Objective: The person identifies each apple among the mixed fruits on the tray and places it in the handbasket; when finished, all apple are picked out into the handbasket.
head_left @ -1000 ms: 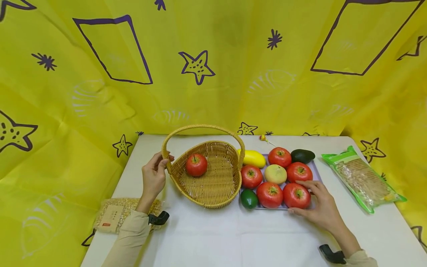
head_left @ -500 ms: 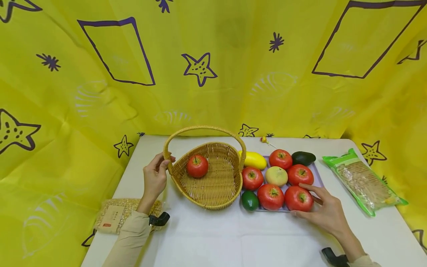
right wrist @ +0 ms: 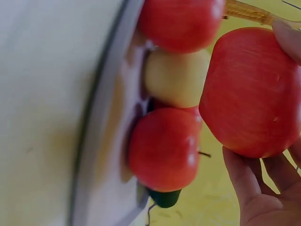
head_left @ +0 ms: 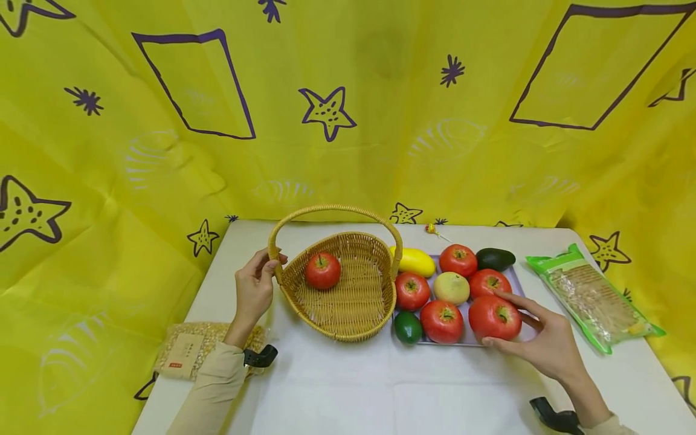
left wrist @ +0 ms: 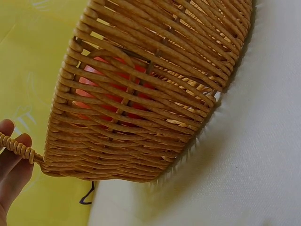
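Observation:
My left hand (head_left: 255,289) grips the base of the handle of a woven wicker basket (head_left: 359,302), which has one red apple (head_left: 323,270) inside. In the left wrist view, fingers (left wrist: 16,165) curl round the wrapped handle, and red shows through the weave. My right hand (head_left: 551,344) holds a large red apple (head_left: 495,318) between thumb and fingers. The right wrist view has this apple (right wrist: 254,92) raised off the lilac tray (right wrist: 110,155). Several more red apples (head_left: 441,321), a pale yellow round fruit (head_left: 451,288) and a dark green avocado (head_left: 496,258) sit on the tray.
A yellow oblong fruit (head_left: 414,262) and a smaller green fruit (head_left: 408,327) lie at the tray's left side. Behind is a lollipop (head_left: 431,229). A green-edged packet (head_left: 595,296) lies at right, a bag of yellow kernels (head_left: 187,350) at left. Yellow cloth (head_left: 380,151) stands behind the table.
My right hand has lifted the front right apple off the tray and shifted it slightly right. My left hand stays on the basket handle.

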`<state>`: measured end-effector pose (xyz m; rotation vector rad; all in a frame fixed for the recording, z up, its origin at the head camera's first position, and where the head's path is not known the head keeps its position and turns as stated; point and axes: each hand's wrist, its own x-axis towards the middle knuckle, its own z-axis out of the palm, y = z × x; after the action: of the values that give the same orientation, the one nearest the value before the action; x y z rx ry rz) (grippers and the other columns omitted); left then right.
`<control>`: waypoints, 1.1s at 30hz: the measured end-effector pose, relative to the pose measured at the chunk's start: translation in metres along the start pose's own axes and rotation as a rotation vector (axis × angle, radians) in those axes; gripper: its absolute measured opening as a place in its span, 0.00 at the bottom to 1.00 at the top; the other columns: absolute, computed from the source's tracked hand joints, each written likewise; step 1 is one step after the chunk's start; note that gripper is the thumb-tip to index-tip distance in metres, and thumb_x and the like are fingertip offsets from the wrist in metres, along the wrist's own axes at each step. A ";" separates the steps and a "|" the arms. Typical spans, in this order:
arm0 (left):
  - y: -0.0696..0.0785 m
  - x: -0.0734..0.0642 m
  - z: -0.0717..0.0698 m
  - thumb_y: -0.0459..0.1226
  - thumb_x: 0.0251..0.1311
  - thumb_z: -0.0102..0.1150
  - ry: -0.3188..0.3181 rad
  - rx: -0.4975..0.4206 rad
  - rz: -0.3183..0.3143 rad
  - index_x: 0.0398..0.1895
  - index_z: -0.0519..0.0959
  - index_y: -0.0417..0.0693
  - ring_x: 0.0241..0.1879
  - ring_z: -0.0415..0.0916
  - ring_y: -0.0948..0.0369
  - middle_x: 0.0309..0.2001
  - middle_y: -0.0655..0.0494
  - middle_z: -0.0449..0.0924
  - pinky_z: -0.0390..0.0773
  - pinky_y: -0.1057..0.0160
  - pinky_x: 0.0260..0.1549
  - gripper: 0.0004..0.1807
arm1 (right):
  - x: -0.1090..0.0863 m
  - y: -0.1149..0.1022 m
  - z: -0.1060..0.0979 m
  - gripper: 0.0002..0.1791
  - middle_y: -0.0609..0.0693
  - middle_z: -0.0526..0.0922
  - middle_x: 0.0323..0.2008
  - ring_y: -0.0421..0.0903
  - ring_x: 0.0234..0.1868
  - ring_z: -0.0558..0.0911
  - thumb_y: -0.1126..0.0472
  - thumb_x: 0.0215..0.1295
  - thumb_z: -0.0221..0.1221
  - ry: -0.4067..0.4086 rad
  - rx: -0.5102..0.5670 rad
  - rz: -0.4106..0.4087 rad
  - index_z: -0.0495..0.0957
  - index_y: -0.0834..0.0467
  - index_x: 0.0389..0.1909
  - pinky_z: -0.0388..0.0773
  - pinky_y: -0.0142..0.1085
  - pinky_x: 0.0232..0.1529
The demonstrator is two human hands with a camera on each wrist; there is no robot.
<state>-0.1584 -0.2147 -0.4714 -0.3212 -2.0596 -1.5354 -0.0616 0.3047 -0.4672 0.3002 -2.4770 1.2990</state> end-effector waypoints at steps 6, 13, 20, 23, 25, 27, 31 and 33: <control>-0.002 0.000 -0.002 0.26 0.75 0.55 -0.013 -0.021 0.008 0.53 0.84 0.34 0.44 0.89 0.43 0.41 0.36 0.90 0.87 0.71 0.43 0.11 | 0.010 -0.008 -0.001 0.45 0.27 0.82 0.57 0.25 0.59 0.79 0.81 0.33 0.82 -0.036 0.116 0.013 0.80 0.72 0.61 0.76 0.15 0.55; -0.003 0.000 -0.003 0.27 0.76 0.55 -0.016 -0.019 0.015 0.53 0.85 0.35 0.44 0.89 0.44 0.41 0.37 0.90 0.86 0.72 0.43 0.11 | 0.029 -0.012 0.001 0.49 0.37 0.83 0.65 0.32 0.67 0.78 0.89 0.35 0.75 -0.118 0.329 -0.056 0.74 0.76 0.67 0.75 0.20 0.62; 0.001 0.001 -0.001 0.25 0.74 0.55 -0.010 -0.014 0.001 0.53 0.84 0.32 0.44 0.87 0.38 0.41 0.35 0.89 0.86 0.72 0.44 0.11 | 0.046 -0.018 0.010 0.48 0.53 0.77 0.68 0.41 0.69 0.75 0.90 0.36 0.74 -0.181 0.437 -0.125 0.73 0.76 0.67 0.76 0.23 0.63; 0.000 0.001 0.001 0.22 0.73 0.54 -0.008 -0.014 0.005 0.52 0.83 0.28 0.44 0.86 0.34 0.41 0.30 0.88 0.87 0.69 0.44 0.11 | 0.051 -0.023 0.014 0.47 0.51 0.77 0.66 0.40 0.66 0.76 0.88 0.37 0.76 -0.172 0.363 -0.113 0.76 0.73 0.67 0.76 0.22 0.62; -0.001 0.001 0.002 0.21 0.73 0.53 -0.009 -0.012 0.012 0.52 0.82 0.25 0.44 0.85 0.31 0.40 0.28 0.87 0.88 0.67 0.44 0.11 | 0.054 -0.026 0.016 0.48 0.48 0.79 0.65 0.38 0.64 0.77 0.86 0.37 0.77 -0.164 0.309 -0.099 0.77 0.70 0.67 0.76 0.21 0.61; -0.001 0.001 0.002 0.20 0.73 0.53 -0.008 -0.010 0.018 0.52 0.81 0.23 0.43 0.84 0.30 0.40 0.26 0.86 0.88 0.65 0.44 0.11 | 0.057 -0.029 0.019 0.48 0.46 0.80 0.64 0.37 0.63 0.78 0.85 0.37 0.78 -0.174 0.305 -0.090 0.77 0.69 0.67 0.77 0.21 0.60; 0.000 0.002 0.002 0.22 0.73 0.54 0.004 -0.002 0.015 0.52 0.82 0.27 0.43 0.86 0.33 0.40 0.29 0.87 0.87 0.69 0.43 0.10 | 0.063 -0.038 0.025 0.48 0.44 0.81 0.63 0.35 0.60 0.83 0.85 0.37 0.78 -0.213 0.370 -0.069 0.77 0.70 0.67 0.81 0.25 0.57; 0.000 0.001 0.002 0.23 0.73 0.55 0.006 0.000 0.013 0.52 0.83 0.30 0.43 0.87 0.36 0.40 0.31 0.88 0.86 0.72 0.43 0.11 | 0.065 -0.042 0.027 0.48 0.43 0.82 0.63 0.36 0.58 0.85 0.84 0.36 0.79 -0.233 0.399 -0.066 0.77 0.71 0.66 0.82 0.27 0.56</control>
<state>-0.1599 -0.2131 -0.4714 -0.3288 -2.0486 -1.5270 -0.1128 0.2559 -0.4249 0.6561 -2.3422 1.8155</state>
